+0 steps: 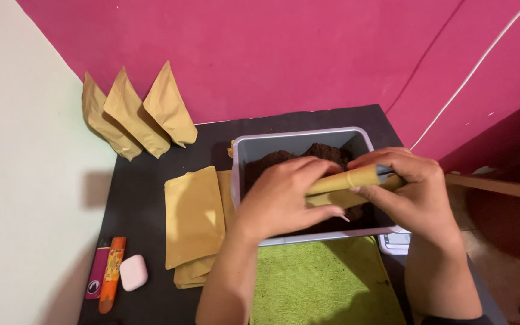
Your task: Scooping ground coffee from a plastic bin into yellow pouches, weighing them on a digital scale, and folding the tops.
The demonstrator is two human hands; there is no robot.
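Note:
Both my hands are over a grey plastic tub filled with dark brown powder. My left hand and my right hand together grip a brown paper pouch, held sideways above the powder. The left hand's fingers wrap its left part; the right hand's fingers pinch its right end, where a grey strip shows. The pouch's lower side is partly hidden by my fingers.
A stack of flat brown pouches lies left of the tub. Three filled pouches lean against the pink wall. A green cloth, an orange tube, a small white case and a scale corner sit on the black table.

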